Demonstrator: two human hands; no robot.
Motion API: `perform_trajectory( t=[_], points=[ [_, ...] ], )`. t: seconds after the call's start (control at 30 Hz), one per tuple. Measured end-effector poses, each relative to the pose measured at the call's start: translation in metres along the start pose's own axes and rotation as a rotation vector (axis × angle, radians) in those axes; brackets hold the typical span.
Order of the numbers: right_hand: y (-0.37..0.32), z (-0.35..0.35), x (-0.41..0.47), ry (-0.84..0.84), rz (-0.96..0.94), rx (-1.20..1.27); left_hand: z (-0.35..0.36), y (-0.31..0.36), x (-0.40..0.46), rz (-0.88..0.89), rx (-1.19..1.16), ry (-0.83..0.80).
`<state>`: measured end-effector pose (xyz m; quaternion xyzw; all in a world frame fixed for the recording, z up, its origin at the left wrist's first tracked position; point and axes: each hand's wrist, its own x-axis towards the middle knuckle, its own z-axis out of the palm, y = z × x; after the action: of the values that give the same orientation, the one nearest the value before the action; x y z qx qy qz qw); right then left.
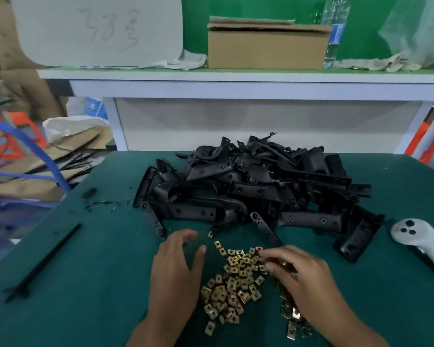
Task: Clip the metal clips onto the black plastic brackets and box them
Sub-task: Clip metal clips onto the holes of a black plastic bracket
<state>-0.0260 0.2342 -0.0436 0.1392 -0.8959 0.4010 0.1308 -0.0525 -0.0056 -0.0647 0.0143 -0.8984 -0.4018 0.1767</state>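
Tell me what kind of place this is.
Probably a small factory assembly bench: a heap of black plastic brackets and a pile of metal clips lie on a green work mat, with a cardboard box on the shelf behind.

Soft, even overhead light leaves only faint shadows under the bracket pile and the hands. The right hand is smeared by motion blur at its fingertips, while the clips stay fairly sharp. The wide lens bends the shelf and blurs the left and right edges.
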Motion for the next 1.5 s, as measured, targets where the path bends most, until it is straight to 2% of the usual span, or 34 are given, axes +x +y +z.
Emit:
perform_trajectory(
  t=[0.07, 0.13, 0.23, 0.3, 0.4, 0.53, 0.63, 0.73, 0.8, 0.83, 0.9, 0.97, 1.03, 1.1, 1.23, 1.37, 1.5],
  points=[
    [0.002, 0.0, 0.0, 0.029, -0.003, -0.02, -0.008, -0.015, 0.016, -0.027, 0.159, 0.113],
    [0.003, -0.002, 0.0, 0.063, 0.02, -0.039, -0.015, -0.026, 0.029, -0.11, 0.25, 0.159],
    [0.003, -0.002, -0.002, 0.101, 0.039, -0.067, -0.02, -0.036, 0.042, -0.236, 0.328, 0.076],
    [0.002, -0.001, -0.004, 0.094, 0.033, -0.073, -0.018, -0.042, 0.047, -0.247, 0.352, 0.052],
    [0.0, 0.0, -0.005, 0.063, 0.049, -0.09, -0.019, -0.043, 0.049, -0.178, 0.176, 0.182],
    [-0.002, 0.0, -0.004, 0.077, 0.077, -0.035, -0.029, -0.033, 0.046, -0.091, -0.326, 0.392],
    [-0.008, -0.001, -0.004, 0.1, 0.096, 0.031, -0.04, -0.007, 0.038, 0.018, -0.642, 0.443],
    [-0.009, -0.001, -0.004, 0.144, 0.067, 0.044, -0.05, 0.02, 0.023, 0.176, -0.561, 0.405],
    [-0.01, 0.0, -0.005, 0.153, 0.059, 0.043, -0.052, 0.035, 0.01, 0.371, -0.477, 0.389],
    [-0.009, 0.0, -0.005, 0.155, 0.049, 0.033, -0.052, 0.042, 0.004, 0.442, -0.532, 0.379],
    [-0.009, 0.0, -0.004, 0.168, 0.022, 0.008, -0.052, 0.057, -0.006, 0.389, -0.803, 0.292],
    [-0.009, 0.0, -0.004, 0.177, 0.01, 0.045, -0.049, 0.066, -0.012, 0.22, -1.05, 0.15],
    [-0.01, 0.0, -0.004, 0.161, 0.034, 0.157, -0.042, 0.066, -0.016, 0.064, -1.165, -0.016],
    [-0.009, 0.002, -0.003, 0.121, 0.118, 0.361, -0.032, 0.063, -0.019, -0.052, -1.146, -0.14],
    [-0.016, 0.0, 0.002, 0.103, 0.228, 0.733, -0.006, 0.055, -0.03, -0.174, -1.151, -0.341],
    [-0.021, -0.008, -0.002, 0.006, 0.277, 0.824, 0.005, 0.053, -0.039, -0.151, -1.021, -0.548],
    [-0.023, -0.014, -0.004, -0.084, 0.312, 0.891, 0.006, 0.055, -0.043, -0.141, -1.027, -0.676]
  ],
)
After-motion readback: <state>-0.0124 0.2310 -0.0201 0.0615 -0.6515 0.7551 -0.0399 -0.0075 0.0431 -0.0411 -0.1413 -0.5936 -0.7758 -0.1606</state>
